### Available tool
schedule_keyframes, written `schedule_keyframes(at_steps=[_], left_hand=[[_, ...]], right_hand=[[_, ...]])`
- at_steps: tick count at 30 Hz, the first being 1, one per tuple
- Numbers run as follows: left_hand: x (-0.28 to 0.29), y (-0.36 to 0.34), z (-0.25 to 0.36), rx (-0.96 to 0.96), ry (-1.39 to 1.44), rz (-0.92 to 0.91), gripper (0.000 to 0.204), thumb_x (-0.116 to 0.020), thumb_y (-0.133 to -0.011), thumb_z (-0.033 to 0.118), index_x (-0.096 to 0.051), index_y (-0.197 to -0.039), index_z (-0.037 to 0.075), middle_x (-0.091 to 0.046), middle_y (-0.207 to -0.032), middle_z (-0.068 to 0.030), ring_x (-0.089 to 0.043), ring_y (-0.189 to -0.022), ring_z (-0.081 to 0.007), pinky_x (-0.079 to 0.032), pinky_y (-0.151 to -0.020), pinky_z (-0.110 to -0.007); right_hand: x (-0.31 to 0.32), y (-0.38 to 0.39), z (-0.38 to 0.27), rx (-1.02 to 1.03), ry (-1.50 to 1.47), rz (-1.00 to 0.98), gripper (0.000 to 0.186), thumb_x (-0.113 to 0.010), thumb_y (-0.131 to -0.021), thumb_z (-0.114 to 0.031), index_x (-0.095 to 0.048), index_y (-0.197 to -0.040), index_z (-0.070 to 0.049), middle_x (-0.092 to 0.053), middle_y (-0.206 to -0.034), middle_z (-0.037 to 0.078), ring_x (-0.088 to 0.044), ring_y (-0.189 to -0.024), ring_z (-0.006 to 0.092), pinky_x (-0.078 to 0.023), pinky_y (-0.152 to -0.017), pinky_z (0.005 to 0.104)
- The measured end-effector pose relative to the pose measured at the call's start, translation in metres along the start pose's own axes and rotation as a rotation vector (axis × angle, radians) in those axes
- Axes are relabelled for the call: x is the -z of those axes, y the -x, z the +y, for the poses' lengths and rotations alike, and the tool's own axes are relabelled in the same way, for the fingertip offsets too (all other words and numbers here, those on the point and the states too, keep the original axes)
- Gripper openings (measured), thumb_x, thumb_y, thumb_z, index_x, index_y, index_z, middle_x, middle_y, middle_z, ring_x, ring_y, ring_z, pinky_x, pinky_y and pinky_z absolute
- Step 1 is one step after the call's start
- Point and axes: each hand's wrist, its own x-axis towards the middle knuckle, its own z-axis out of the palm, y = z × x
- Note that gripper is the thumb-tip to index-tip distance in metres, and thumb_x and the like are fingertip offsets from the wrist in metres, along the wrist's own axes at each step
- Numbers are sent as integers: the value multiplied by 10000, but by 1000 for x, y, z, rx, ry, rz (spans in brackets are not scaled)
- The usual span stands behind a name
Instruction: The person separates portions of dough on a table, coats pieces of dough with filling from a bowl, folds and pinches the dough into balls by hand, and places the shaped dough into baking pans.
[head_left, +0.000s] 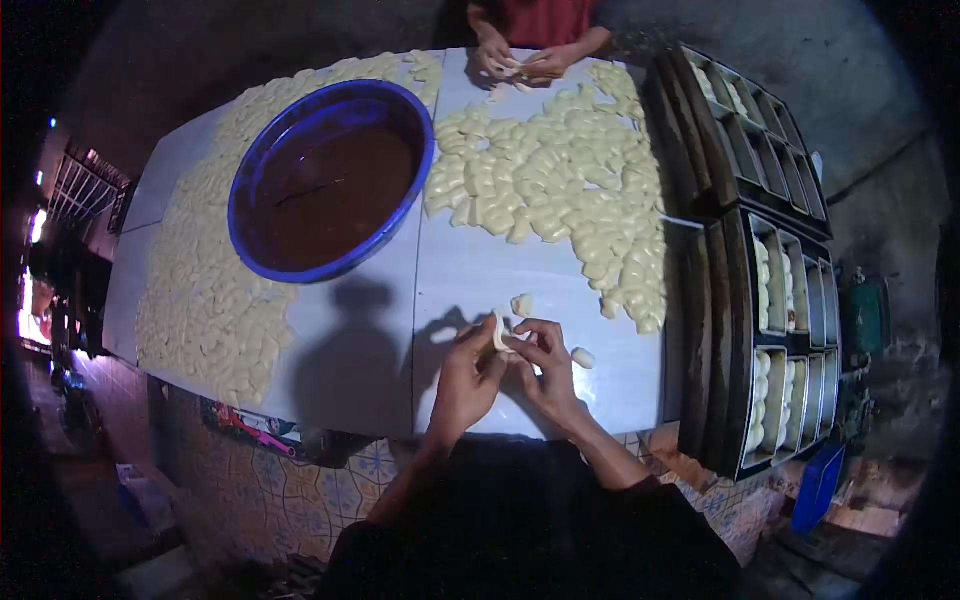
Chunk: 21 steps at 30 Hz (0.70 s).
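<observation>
Near the table's front edge, my left hand (472,375) and my right hand (543,370) both have fingers closed on a pale, flattened piece of dough (500,330), held upright between them. A small dough piece (521,305) lies just beyond my fingers, and another small rounded lump (582,357) rests right of my right hand. Many flattened pale dough pieces (545,180) cover the far right half of the white table (470,265). At left, a blue basin (243,215) holds brown filling, with more dough pieces (215,330) spread around it.
A co-worker (540,20) across the table works dough with both hands (550,62). Metal pan sets (795,300), some holding dough, line the right side, with more pans (760,130) behind. A blue plastic object (815,485) stands below at right. Patterned floor tiles (330,490) show below the table.
</observation>
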Motion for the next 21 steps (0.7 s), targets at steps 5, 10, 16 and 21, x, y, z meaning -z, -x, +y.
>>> schedule_keyframes(at_steps=[5,10,16,21], left_hand=[[-22,14,-10,15,115,-89,193,-602,-862,-60,-623,-1047,-113,-568,-1017,-133,-631,-912,-170,-531,-821,-262],[-41,27,-29,218,234,-61,115,-671,-872,60,-652,-912,-47,-596,-863,-54,-592,-823,-102,-493,-668,-220],[-65,48,-39,67,113,-96,170,-665,-853,23,-584,-984,-50,-622,-978,-99,-626,-876,-146,-546,-737,-269],[-77,67,-37,178,632,-165,384,-625,-772,-88,-483,-1122,-16,-548,-1094,-86,-615,-867,-137,-498,-780,-244]], right_hand=[[22,10,3,-173,-431,226,113,-619,-857,-5,-664,-958,17,-559,-1111,93,-563,-962,151,-469,-829,273],[42,40,-9,-196,-154,-72,193,-629,-880,-95,-665,-1032,19,-610,-1102,132,-588,-1006,185,-470,-829,303],[42,73,3,-512,-260,77,366,-603,-916,-183,-560,-1233,-7,-599,-1116,108,-574,-953,174,-478,-785,309],[83,87,14,-883,-984,-482,452,-608,-897,-87,-488,-1332,-49,-636,-1087,75,-600,-954,155,-509,-779,296]])
